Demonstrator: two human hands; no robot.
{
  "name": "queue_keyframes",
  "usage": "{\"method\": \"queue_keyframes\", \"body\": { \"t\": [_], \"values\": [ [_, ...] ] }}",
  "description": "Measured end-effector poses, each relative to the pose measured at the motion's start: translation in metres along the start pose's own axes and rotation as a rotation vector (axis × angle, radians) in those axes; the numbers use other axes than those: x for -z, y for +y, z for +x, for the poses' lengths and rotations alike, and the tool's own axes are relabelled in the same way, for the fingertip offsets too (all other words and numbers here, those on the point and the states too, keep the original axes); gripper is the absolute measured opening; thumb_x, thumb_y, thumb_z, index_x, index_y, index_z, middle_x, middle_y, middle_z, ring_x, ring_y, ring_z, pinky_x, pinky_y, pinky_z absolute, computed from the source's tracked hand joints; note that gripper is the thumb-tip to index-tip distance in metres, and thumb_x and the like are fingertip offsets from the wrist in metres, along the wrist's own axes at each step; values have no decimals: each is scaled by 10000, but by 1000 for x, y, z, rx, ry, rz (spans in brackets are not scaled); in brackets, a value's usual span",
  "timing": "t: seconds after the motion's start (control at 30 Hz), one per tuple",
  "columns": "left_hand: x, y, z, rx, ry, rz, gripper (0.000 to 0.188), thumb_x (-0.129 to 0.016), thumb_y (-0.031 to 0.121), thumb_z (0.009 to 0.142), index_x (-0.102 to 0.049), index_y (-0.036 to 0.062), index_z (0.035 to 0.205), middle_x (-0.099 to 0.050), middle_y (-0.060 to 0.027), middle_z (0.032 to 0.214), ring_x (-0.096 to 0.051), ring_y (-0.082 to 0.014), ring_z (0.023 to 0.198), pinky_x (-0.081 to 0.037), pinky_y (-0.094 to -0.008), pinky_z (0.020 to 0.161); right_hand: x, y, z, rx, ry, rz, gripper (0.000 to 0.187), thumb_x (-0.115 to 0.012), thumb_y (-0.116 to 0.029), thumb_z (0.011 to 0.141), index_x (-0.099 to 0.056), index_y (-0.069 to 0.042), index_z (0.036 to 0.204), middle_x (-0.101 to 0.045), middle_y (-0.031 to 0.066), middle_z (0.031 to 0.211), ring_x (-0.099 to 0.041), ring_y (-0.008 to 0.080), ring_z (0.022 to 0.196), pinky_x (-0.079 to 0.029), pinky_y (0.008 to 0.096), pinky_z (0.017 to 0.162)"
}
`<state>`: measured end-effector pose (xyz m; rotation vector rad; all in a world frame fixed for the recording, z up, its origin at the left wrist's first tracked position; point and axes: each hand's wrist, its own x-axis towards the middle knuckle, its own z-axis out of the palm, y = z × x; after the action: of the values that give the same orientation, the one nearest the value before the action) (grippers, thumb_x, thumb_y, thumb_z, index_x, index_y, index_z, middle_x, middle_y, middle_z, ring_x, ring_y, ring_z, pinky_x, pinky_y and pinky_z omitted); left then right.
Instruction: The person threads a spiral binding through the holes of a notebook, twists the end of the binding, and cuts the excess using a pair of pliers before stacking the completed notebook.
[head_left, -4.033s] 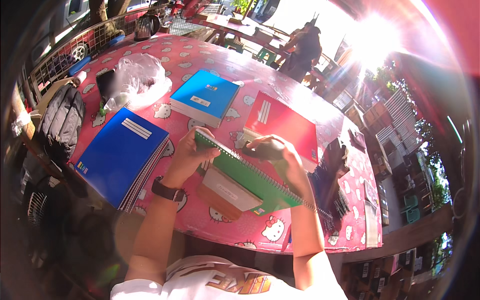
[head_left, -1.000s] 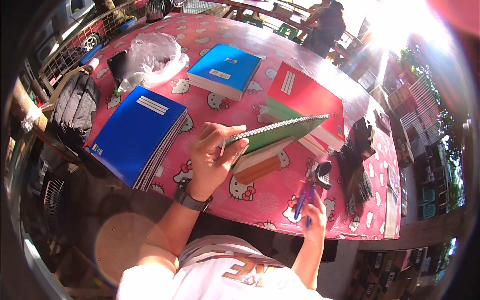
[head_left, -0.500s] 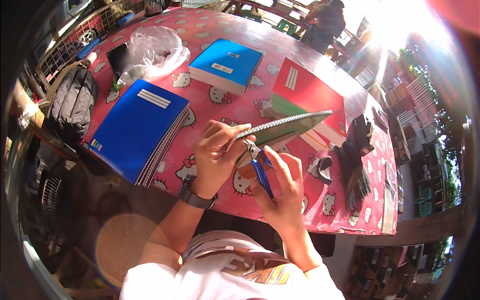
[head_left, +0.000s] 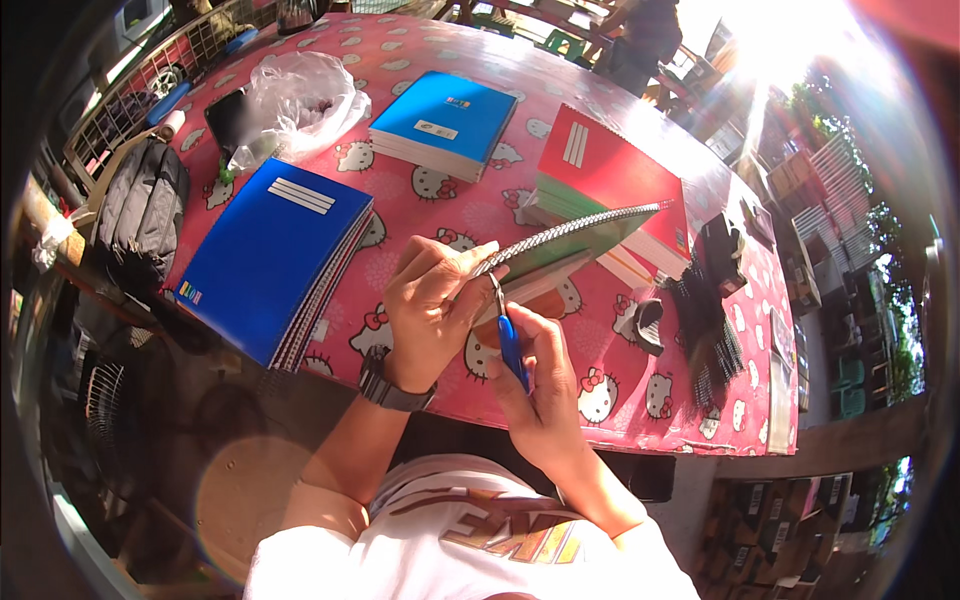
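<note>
**Green notebook and pliers, in two hands**

Notebook, one: green cover, pale metal coil along its upper edge; held aslant at the centre of the frame, rising toward the right. Pliers, one pair: blue handles, metal nose at the coil's left end, contact unclear.

Left hand: thumb and fingers pinched on the notebook's left end. Right hand: fingers curled round the pliers' handles.

Also on the pink surface, three stacks: dark blue, left; light blue, upper centre; red-topped, right of centre. Plastic bag, one, upper left.
</note>
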<state>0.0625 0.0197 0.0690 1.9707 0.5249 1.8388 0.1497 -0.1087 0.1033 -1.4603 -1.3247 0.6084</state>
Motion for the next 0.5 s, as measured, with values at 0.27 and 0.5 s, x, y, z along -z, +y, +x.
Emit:
{"method": "queue_keyframes", "body": {
  "t": [0.27, 0.5],
  "values": [
    [1, 3, 3, -29, -9, -15, 293, -678, -22, 639, -682, 20, 929, -602, -42, 714, -519, -193, 671, -436, -299, 568, 6, -1, -3, -79, -46, -36, 427, -586, -110, 837, -413, -11, 1215, -501, 166, 1025, -564, 219, 865, -492, 322, 661],
    [-2, 2, 1, -39, -5, -19, 264, -701, -14, 643, -680, 26, 904, -608, -42, 719, -523, -193, 662, -434, -297, 571, 17, -4, 5, -556, -283, 1090, 310, -490, -244, 913, -422, -47, 1142, -574, 118, 993, -621, 186, 774, -531, 301, 638]
  ]
}}
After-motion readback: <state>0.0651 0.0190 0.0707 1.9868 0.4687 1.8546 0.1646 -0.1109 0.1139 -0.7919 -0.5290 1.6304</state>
